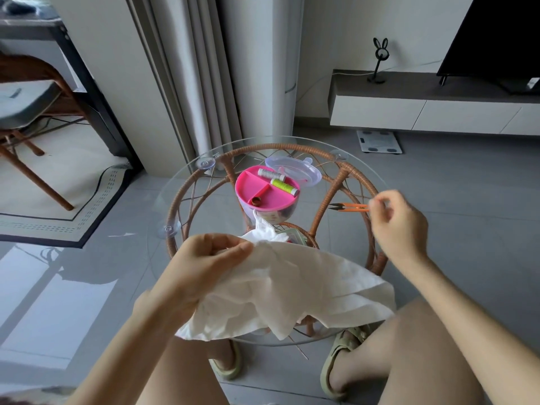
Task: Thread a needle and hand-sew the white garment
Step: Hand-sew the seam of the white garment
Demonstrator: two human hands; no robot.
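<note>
The round glass-topped bench (pixel 167 197) on its woven rattan frame carries everything. The white garment (pixel 292 287) lies crumpled across the bench's near edge: its lower folds hang over that edge toward the person's knees, and one twisted end reaches up toward the middle of the bench. The left hand (pixel 204 258) holds the garment at its upper left, above the near-left edge, with thumb and fingers curled round a bunched fold of the cloth. The right hand (pixel 397 226) is raised over the right edge, its fingers curled and its fingertips drawn together; they are blurred, and whether they pinch a needle or thread cannot be told. At the bench's centre stands a sewing box with a pink divided tray (pixel 263 194) on top, and a clear lid (pixel 295 171) lies just behind it toward the far edge. A yellow-green thread spool (pixel 283 187) and a grey thread spool (pixel 270 173) lie in the tray's far compartment. Orange thread snips (pixel 349 206) lie near the right edge, blades pointing at the box, handle end just beside the right fingertips.
</note>
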